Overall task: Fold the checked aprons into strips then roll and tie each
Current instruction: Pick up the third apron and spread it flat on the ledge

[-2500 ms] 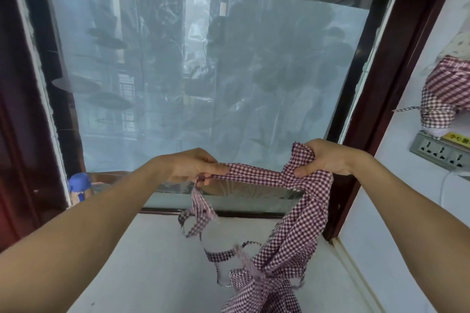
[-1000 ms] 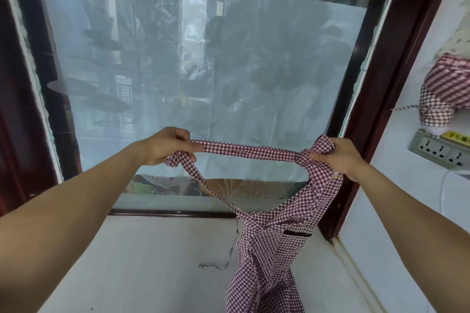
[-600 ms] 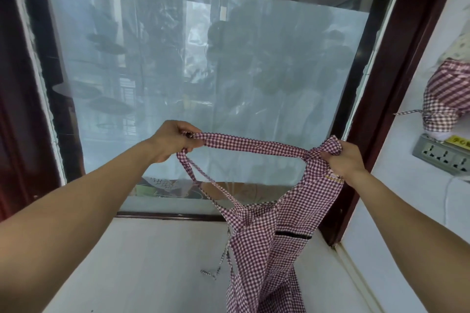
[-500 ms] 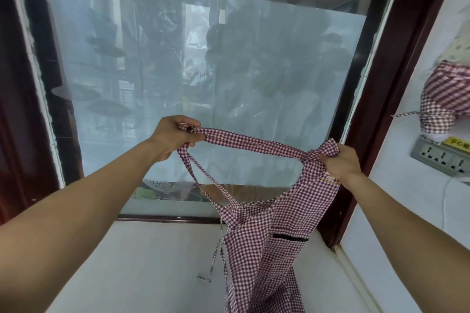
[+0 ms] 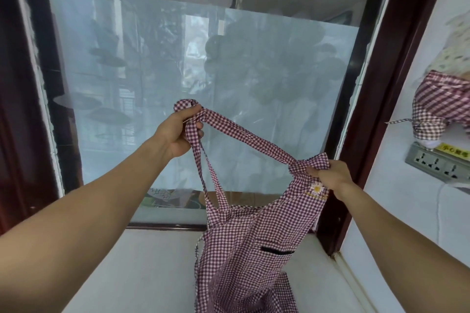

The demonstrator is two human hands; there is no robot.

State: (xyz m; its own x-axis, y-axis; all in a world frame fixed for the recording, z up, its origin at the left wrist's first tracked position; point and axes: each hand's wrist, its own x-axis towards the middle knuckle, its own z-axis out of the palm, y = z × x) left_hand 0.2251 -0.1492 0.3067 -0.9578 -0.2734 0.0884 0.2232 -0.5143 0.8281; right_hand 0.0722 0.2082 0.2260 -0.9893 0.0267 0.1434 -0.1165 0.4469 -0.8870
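With my left hand (image 5: pixel 178 134) clenched on the neck strap and my right hand (image 5: pixel 328 178) pinching the bib corner of the red-and-white checked cotton apron (image 5: pixel 249 244) hanging above the white sill (image 5: pixel 127 269), an uneven lift could skew the fold.

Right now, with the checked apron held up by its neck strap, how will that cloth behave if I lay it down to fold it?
The apron looks thin and floppy: it hangs in loose folds below the hands, left and right. It is probably light, since the strap barely sags. Its dangling tie will likely trail and tangle, so expect to smooth it flat first.
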